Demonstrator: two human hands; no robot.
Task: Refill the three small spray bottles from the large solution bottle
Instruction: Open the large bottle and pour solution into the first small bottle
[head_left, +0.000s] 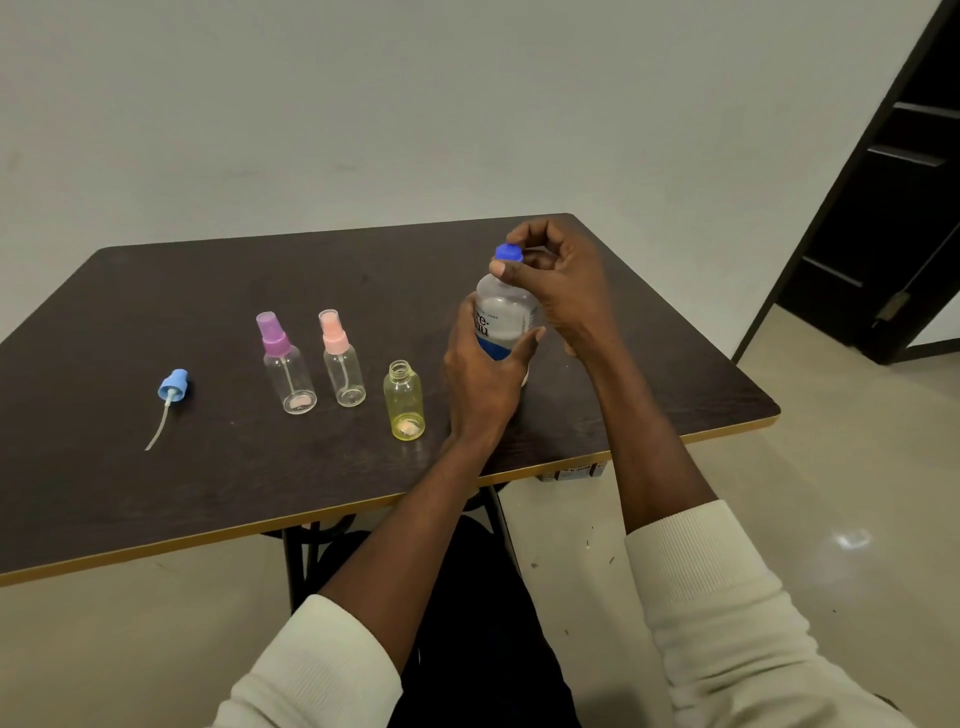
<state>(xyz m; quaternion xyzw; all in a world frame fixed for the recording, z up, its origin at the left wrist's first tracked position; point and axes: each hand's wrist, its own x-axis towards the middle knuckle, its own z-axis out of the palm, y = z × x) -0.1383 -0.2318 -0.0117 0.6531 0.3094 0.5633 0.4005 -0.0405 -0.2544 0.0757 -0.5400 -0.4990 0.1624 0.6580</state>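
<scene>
The large solution bottle, clear with a white and blue label, stands on the dark table at the right. My left hand grips its body from the near side. My right hand pinches its blue cap from above. To the left stand three small bottles: a yellow one with its neck uncovered, a clear one with a pink sprayer, and a clear one with a purple sprayer. A loose blue spray head with its tube lies far left.
The table's yellow-trimmed front edge runs close to my lap. A dark door frame stands at the right, beyond the table's corner. Pale floor lies to the right of the table.
</scene>
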